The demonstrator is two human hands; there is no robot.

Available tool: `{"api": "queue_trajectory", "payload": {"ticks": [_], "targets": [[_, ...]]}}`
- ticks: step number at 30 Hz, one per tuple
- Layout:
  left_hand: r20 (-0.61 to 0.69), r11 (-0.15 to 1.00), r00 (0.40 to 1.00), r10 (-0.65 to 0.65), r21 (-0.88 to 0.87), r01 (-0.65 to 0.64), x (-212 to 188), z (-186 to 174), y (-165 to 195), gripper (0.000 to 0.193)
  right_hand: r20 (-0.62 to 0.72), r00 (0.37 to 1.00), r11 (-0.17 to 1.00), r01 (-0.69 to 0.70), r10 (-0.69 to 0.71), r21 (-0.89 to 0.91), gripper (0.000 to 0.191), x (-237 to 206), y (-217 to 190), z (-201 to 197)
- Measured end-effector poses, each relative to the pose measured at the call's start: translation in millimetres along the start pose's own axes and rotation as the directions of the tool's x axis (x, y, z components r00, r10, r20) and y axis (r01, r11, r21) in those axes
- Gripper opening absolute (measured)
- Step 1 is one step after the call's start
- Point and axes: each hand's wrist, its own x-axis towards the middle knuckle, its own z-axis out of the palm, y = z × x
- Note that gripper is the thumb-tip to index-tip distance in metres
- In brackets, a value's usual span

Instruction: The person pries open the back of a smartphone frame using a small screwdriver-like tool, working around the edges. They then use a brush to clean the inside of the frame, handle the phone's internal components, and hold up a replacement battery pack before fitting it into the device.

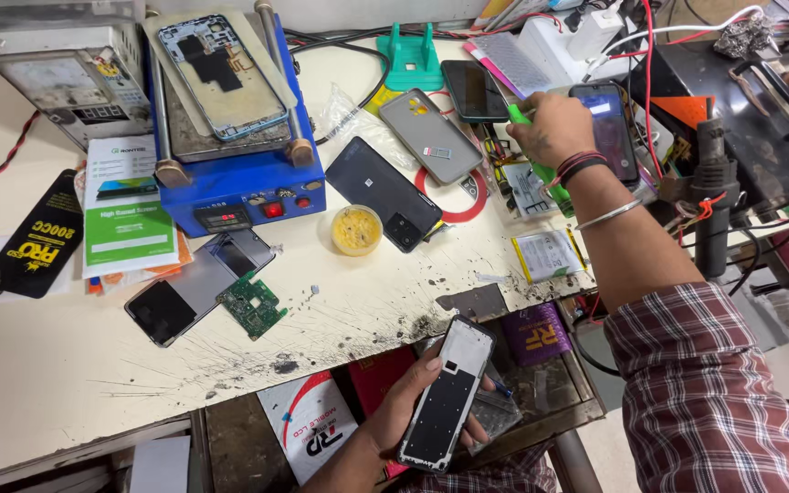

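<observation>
My left hand (pixel 394 415) grips a black-and-silver rectangular phone frame (pixel 445 394). My right hand (pixel 552 128), wrist banded red, black and silver, closes on a bright green plastic tool handle (pixel 533 160). My sleeve (pixel 700 383) is maroon-and-white plaid. The cream worktop (pixel 66 365) carries black scorch streaks, a blue metal heating box (pixel 230 187) and a small round yellow tub (pixel 356 229).

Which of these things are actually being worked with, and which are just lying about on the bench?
In hand:
- phone frame, held in the left hand
- green-handled tool, gripped by the right hand

Lying about:
- green circuit board
- yellow paste tub
- dark phone
- blue heating station
- teal phone stand
</observation>
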Motion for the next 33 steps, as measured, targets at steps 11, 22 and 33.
{"api": "queue_trajectory", "payload": {"ticks": [11,22,33], "targets": [[-0.027,0.999,0.999,-0.030,0.014,0.030,3,3,-1,0.076,0.002,0.997,0.997,0.075,-0.075,-0.010,0.049,1,8,-1],[-0.028,0.997,0.997,-0.072,-0.022,0.071,-2,1,-7,0.076,-0.210,0.922,0.874,0.209,-0.326,-0.438,0.024,69,56,-54],[-0.103,0.992,0.988,-0.115,0.036,0.119,-3,10,-3,0.082,-0.060,0.955,0.465,0.085,-0.289,-0.881,0.025,125,63,-48]]}}
